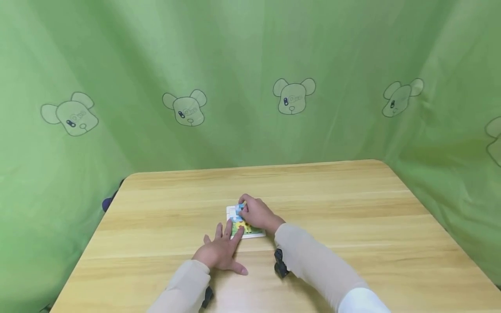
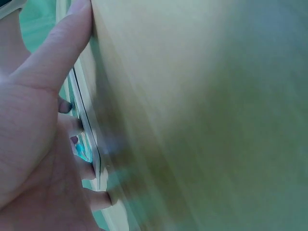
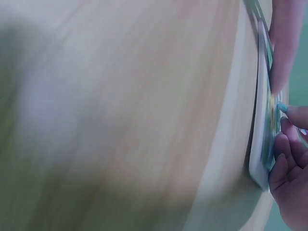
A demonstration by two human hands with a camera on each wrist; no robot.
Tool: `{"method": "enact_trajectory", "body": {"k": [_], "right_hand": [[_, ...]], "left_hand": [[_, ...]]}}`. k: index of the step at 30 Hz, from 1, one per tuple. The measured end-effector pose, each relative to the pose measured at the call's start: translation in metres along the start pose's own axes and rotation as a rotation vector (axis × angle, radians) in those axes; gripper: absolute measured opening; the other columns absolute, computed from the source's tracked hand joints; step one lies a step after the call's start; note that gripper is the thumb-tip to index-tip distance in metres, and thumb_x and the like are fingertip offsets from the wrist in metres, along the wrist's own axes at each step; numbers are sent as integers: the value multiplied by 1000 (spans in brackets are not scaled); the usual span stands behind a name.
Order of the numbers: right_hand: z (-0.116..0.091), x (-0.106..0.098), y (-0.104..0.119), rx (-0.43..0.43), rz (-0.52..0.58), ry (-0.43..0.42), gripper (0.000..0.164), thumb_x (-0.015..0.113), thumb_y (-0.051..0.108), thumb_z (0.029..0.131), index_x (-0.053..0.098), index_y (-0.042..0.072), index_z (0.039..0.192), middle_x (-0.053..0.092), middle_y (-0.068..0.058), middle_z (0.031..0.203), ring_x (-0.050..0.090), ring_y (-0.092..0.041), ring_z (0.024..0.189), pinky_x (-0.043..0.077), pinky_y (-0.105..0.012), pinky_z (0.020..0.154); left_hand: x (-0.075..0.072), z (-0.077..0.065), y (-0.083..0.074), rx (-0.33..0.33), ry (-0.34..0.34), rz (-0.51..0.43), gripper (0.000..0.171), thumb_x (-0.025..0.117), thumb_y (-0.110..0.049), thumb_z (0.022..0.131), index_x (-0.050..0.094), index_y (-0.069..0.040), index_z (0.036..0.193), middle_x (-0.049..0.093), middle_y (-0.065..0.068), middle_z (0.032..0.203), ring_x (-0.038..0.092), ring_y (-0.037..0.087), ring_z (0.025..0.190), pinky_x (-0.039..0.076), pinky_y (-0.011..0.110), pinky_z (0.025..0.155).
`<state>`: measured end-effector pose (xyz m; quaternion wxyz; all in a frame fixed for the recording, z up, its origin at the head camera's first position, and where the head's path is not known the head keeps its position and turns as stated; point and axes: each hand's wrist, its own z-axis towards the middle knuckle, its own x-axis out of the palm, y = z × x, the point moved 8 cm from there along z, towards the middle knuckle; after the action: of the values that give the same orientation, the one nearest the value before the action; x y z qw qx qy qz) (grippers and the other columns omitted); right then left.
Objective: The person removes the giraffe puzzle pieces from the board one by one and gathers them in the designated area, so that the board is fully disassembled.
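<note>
A small jigsaw board (image 1: 256,235) with a white rim and a yellow animal on green and blue lies flat mid-table. My right hand (image 1: 259,215) is over its far right part, pinching a blue puzzle piece (image 1: 239,209) between thumb and fingers. In the right wrist view the same piece (image 3: 282,107) shows at the fingertips, close over the board's surface. My left hand (image 1: 220,253) is spread, its straight fingertips on the board's near left part and its thumb out over the table. The left wrist view shows those fingers beside the board's edge (image 2: 89,130).
The wooden table (image 1: 336,195) extends around the board on all sides. Green curtain (image 1: 242,130) with bear-head drawings hangs behind and beside it. A dark purple object (image 1: 107,204) shows past the table's left edge. Black wrist devices (image 1: 280,264) sit under the sleeves.
</note>
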<state>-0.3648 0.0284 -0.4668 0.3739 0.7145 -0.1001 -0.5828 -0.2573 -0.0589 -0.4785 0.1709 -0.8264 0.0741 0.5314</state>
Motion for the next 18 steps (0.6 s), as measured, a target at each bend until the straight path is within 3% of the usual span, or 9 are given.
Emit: {"method": "enact_trajectory", "body": {"k": [18], "right_hand": [[-19, -39, -48, 70, 14, -71, 24, 62, 13, 90, 56, 7, 112, 55, -2, 70, 48, -13, 59, 41, -25, 55]], "left_hand": [[1, -1, 0, 19, -23, -42, 117, 69, -70, 61, 15, -21, 152, 0, 20, 157, 6, 48, 140, 19, 76, 99]]}}
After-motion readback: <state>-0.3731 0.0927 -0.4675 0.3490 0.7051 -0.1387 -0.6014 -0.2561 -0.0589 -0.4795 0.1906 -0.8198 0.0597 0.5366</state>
